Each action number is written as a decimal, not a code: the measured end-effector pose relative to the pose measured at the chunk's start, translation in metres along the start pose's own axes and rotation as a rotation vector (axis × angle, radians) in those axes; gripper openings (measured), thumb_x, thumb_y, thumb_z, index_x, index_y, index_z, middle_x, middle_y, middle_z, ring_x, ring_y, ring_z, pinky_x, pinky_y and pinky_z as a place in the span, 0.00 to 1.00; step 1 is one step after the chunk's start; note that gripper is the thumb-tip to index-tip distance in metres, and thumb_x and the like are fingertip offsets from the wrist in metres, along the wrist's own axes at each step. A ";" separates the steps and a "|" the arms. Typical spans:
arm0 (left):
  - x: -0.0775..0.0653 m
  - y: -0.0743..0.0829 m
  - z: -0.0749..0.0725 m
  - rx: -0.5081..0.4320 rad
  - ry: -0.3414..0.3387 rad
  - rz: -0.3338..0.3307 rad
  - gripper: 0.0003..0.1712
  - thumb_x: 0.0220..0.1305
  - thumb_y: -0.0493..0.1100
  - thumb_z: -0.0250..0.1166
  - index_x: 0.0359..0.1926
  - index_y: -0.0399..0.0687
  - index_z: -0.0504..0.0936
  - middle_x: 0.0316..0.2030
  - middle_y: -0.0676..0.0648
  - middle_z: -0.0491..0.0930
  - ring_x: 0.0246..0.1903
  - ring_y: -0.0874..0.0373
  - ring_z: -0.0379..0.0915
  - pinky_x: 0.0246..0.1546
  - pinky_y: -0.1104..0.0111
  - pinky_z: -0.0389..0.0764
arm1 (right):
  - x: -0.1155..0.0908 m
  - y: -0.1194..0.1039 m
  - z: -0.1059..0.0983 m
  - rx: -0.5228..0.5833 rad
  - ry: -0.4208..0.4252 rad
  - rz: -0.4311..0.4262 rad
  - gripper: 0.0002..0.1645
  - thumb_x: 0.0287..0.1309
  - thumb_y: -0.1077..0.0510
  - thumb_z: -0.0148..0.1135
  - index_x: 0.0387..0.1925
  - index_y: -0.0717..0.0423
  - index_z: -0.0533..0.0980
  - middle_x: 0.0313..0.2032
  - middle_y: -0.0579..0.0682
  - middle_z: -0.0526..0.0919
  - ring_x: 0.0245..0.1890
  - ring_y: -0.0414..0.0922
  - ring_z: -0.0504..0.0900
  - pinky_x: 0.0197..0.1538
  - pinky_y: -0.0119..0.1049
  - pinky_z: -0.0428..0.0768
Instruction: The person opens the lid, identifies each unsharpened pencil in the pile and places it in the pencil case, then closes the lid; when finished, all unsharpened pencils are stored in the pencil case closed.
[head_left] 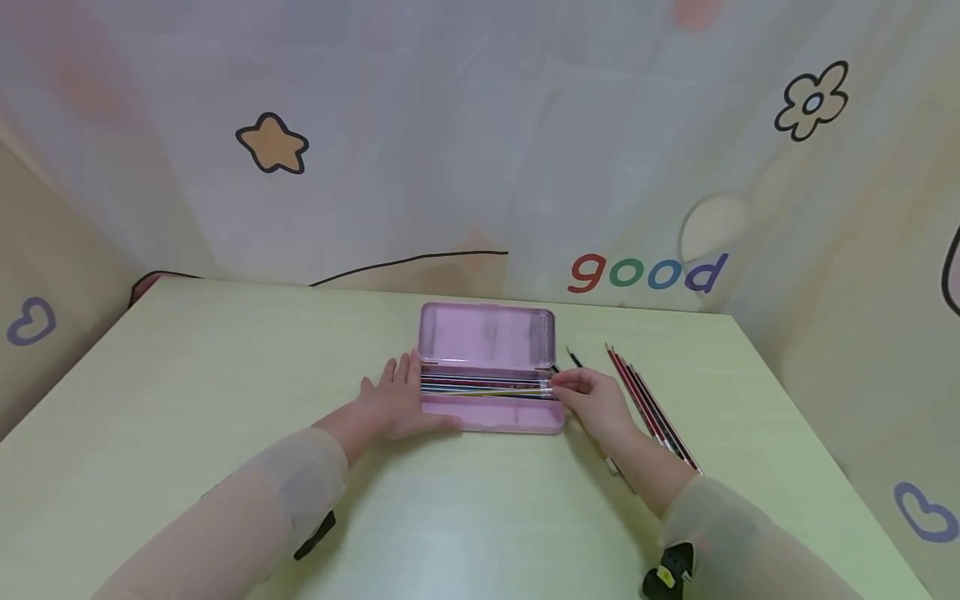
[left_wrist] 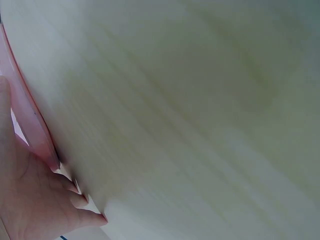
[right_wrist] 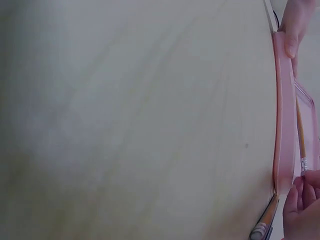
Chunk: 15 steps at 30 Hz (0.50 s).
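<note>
A pink pencil case (head_left: 491, 415) lies on the table with its lid (head_left: 487, 335) raised toward the back. Several pencils (head_left: 480, 382) lie lengthwise inside it. My left hand (head_left: 397, 406) rests against the case's left end, fingers spread and fairly straight, its thumb along the front edge. At the right end, my right hand (head_left: 596, 406) pinches the end of a yellow pencil (right_wrist: 300, 127) that lies over the case. The right wrist view shows the metal band of this pencil just beyond my fingertips (right_wrist: 298, 185).
To the right of the case lies a slanted bunch of dark and red pencils (head_left: 652, 404). Other pencils lie partly under my right hand, one with its eraser end (head_left: 612, 467) showing. A printed cloth (head_left: 450, 167) hangs behind the pale green table (head_left: 225, 358).
</note>
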<state>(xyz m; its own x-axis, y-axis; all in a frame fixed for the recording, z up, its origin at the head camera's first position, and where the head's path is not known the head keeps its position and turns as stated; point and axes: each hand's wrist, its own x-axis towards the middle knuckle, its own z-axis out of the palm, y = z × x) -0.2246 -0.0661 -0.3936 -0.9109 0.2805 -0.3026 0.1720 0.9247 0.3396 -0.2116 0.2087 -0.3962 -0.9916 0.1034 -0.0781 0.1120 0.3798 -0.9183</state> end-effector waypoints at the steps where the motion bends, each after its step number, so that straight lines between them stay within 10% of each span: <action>1: 0.000 -0.001 0.000 0.001 0.001 0.001 0.74 0.43 0.80 0.55 0.71 0.36 0.30 0.71 0.36 0.37 0.69 0.39 0.30 0.61 0.38 0.40 | 0.000 0.000 0.001 -0.003 0.002 0.000 0.11 0.57 0.67 0.60 0.44 0.66 0.77 0.41 0.58 0.82 0.39 0.43 0.79 0.39 0.27 0.77; 15: 0.002 -0.001 0.000 0.005 0.000 0.003 0.74 0.43 0.81 0.54 0.71 0.37 0.30 0.71 0.36 0.36 0.69 0.38 0.30 0.62 0.39 0.40 | -0.030 0.006 -0.050 -0.033 -0.080 -0.005 0.21 0.65 0.58 0.55 0.55 0.66 0.71 0.53 0.59 0.77 0.52 0.47 0.76 0.52 0.33 0.74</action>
<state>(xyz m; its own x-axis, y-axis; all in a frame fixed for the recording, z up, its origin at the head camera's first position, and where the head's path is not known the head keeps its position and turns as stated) -0.2262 -0.0670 -0.3948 -0.9103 0.2835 -0.3017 0.1768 0.9251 0.3361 -0.1775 0.2542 -0.3799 -0.9940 0.0280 -0.1056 0.1077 0.4105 -0.9055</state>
